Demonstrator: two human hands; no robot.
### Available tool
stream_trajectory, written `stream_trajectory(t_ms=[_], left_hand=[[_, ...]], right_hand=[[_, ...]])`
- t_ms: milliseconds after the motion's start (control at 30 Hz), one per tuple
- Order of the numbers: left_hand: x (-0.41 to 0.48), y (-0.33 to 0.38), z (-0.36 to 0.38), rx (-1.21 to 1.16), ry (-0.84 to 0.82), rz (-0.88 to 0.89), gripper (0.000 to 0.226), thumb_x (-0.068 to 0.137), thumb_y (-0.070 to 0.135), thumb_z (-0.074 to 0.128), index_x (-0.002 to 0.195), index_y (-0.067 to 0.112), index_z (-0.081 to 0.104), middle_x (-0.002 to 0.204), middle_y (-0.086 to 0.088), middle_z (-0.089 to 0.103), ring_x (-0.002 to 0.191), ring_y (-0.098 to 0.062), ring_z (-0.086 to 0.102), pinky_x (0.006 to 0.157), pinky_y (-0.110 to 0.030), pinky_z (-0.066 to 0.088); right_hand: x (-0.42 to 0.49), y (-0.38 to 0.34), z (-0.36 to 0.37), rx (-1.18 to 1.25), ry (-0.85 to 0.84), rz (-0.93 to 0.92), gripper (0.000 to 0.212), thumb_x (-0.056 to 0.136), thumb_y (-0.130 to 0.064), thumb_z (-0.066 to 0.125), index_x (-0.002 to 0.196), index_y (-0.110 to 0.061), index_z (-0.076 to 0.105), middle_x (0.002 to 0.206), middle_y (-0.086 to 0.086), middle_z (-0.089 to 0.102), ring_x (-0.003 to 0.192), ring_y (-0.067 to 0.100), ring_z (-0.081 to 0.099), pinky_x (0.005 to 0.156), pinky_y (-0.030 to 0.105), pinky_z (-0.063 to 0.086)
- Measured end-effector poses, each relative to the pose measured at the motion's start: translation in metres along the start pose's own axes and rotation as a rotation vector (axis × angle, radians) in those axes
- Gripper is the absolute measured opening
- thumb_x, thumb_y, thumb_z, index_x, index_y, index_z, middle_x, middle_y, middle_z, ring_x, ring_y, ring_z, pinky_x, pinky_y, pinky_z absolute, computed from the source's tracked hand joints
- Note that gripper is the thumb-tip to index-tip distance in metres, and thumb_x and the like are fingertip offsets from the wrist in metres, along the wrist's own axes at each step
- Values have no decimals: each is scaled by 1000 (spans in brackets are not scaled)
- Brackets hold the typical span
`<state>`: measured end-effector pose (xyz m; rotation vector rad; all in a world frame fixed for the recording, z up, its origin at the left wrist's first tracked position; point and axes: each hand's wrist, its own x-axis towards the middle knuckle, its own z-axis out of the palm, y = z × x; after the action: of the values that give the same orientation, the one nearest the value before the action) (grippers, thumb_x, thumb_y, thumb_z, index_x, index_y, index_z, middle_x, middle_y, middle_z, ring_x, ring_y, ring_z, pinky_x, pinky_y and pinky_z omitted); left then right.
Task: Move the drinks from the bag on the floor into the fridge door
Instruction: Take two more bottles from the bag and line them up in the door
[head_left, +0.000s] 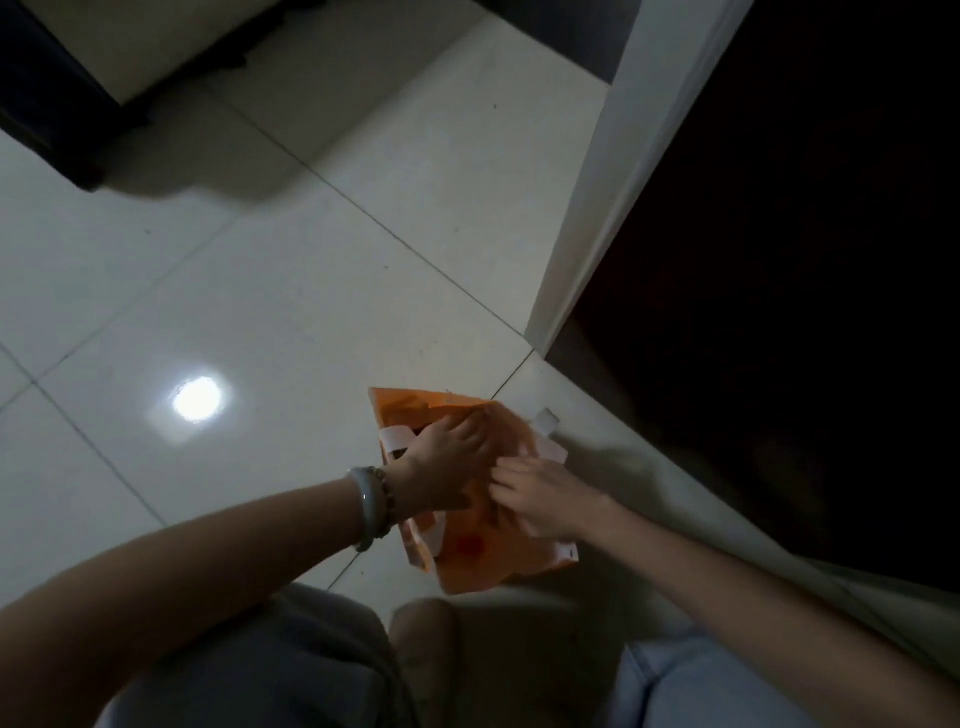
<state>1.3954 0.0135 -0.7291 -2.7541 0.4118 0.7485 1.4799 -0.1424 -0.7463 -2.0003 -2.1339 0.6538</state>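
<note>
An orange bag with white handles (485, 569) lies on the pale tiled floor in the lower middle of the head view. My left hand (447, 467), with bracelets on the wrist, lies over the top of the bag, its fingers reaching towards the opening. My right hand (543, 501) meets it from the right, fingertips pinched on the bag's material. A red spot shows through the orange side. No drink can be made out; the bag's inside is hidden by my hands and the image is blurred.
A tall white panel (597, 197) rises at the right, with a very dark space (779, 260) behind it. Dark furniture (52, 104) stands at the top left. My knees (426, 644) are just below the bag. A lamp reflection (197, 397) glares on the tiles.
</note>
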Motion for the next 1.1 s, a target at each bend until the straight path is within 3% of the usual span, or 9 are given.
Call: stream_trajectory(t_ms=[200,367,500,600,700,833,900,967,1100], left_hand=[[-6,8,43,364,-138,49,75,82,27,63,143,11,22,148,-13,28,136,-35,23,114,-49,13],[-22,-5,74,235,-183,103,54,83,3,58,132,9,37,143,-13,38,134,-34,28,115,-48,10],[-34,-19,68,160,-135,116,63,72,37,73,130,25,51,136,0,52,128,-21,43,110,-37,27],[-35,-20,63,211,-134,166,65,61,32,79,122,36,57,126,11,59,120,-11,52,111,-33,24],[-39,-20,64,124,-16,110,53,32,37,85,82,47,71,89,24,69,88,2,65,103,-27,38],[-46,-18,43,141,-138,204,58,80,26,67,134,29,46,140,4,46,132,-17,38,110,-32,26],[-35,-15,33,219,-159,237,50,94,13,47,140,17,30,149,-5,30,138,-25,22,113,-36,12],[-34,-15,32,242,-173,221,43,93,9,47,134,14,36,143,-9,37,134,-28,28,112,-39,16],[-47,-31,43,339,-137,119,26,59,20,79,81,30,68,85,10,69,90,-12,62,87,-27,46]], right_hand=[[19,1,24,-121,19,39,26,74,-12,67,100,-11,66,109,10,66,106,27,58,95,42,47],[46,0,30,-183,-228,62,33,81,-8,60,114,-11,57,122,12,55,116,28,46,100,41,36],[74,1,47,-305,-481,-63,30,81,-8,63,111,-10,58,121,10,56,114,28,49,98,43,41],[89,6,77,-450,-635,-155,7,83,-15,63,89,-12,65,104,6,64,115,29,53,99,46,41],[90,18,111,-716,-697,-230,11,85,-25,59,90,-19,67,112,6,65,133,36,34,113,58,10],[89,26,129,-925,-846,-176,41,89,-42,47,128,-32,51,149,5,35,142,38,-1,94,66,-24],[85,37,151,-818,-822,10,49,83,-61,37,131,-49,36,144,-18,39,141,35,-13,106,54,-25],[79,40,150,-658,-472,86,51,73,-73,24,123,-60,29,126,-41,44,140,31,-18,113,26,-14],[70,7,81,-635,-349,-374,31,85,-29,60,116,-26,56,122,1,60,126,39,40,104,52,33]])
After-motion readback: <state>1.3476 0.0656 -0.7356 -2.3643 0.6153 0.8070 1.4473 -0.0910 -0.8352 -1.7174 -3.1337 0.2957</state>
